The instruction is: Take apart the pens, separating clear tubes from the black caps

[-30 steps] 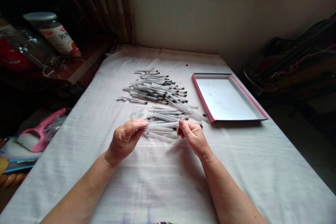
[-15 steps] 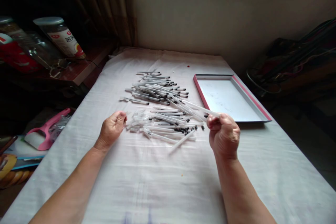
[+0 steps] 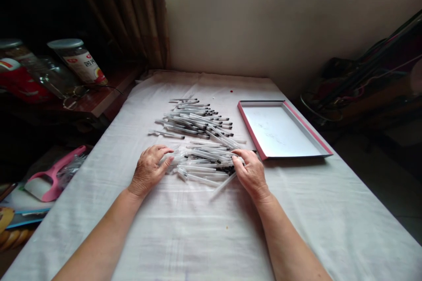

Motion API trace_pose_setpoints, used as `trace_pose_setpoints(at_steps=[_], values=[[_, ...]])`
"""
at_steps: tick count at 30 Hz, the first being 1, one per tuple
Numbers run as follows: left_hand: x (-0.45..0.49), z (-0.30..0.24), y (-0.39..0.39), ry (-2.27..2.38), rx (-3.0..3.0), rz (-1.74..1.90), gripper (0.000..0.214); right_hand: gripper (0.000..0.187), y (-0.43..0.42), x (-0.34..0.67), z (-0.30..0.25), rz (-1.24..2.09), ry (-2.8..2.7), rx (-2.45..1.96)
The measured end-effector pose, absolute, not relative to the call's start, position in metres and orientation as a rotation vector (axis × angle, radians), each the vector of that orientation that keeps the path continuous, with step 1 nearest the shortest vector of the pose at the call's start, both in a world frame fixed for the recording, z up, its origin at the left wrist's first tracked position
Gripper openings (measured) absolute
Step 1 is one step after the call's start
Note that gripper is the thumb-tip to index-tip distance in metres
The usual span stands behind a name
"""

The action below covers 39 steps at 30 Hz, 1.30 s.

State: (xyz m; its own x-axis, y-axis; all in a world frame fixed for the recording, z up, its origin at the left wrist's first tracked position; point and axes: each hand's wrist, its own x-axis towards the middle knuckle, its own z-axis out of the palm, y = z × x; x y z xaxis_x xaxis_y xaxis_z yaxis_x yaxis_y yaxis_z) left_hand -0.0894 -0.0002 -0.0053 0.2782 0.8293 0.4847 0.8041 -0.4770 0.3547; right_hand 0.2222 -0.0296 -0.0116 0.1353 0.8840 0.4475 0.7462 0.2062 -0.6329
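Note:
My left hand is at the left end of the near pile, thumb and fingers apart, beside a heap of small clear plastic pieces that look like pen caps. My right hand reaches to the pile's right end, thumb and forefinger parted over clear pen barrels and small black plugs. Its other fingers are partly hidden. One loose clear barrel slants toward me just left of that hand. Farther back lies a larger pile of pens with black ends pointing right.
A shallow pink-edged box lid with a white inside lies at the right. White cloth covers the table. On a side shelf at the left stand a lidded jar and eyeglasses. Below them is a pink-handled tool.
Both hands have come down to the near pile and moved inward, their fingers loosening. The clear barrel that my right hand held up is no longer in it. The camera has tilted up slightly.

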Motion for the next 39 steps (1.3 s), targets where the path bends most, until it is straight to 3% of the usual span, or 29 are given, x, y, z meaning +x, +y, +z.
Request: trace_pose_setpoints(at_steps=[4, 10, 15, 20, 26, 39], values=[[-0.100, -0.002, 0.025, 1.741, 2.480, 0.999, 0.027, 0.022, -0.029, 0.222, -0.014, 0.166, -1.708, -1.584], [-0.112, 0.005, 0.069, 1.966, 2.604, 0.558, 0.030, 0.029, -0.029, 0.222, -0.017, 0.082, -1.750, -1.604], [-0.111, 0.008, 0.081, 1.984, 2.664, 0.415, 0.019, 0.028, -0.029, 0.224, -0.017, 0.043, -1.748, -1.578], [-0.105, 0.011, 0.055, 1.859, 2.747, 0.653, 0.018, 0.020, -0.034, 0.215, -0.006, -0.001, -1.716, -1.442], [-0.072, 0.006, -0.011, 1.464, 2.823, 1.054, 0.019, 0.017, -0.043, 0.192, 0.006, 0.167, -1.747, -1.250], [-0.059, -0.001, -0.029, 1.338, 2.768, 1.136, 0.013, 0.012, -0.050, 0.181, 0.005, 0.508, -1.665, -1.172]])
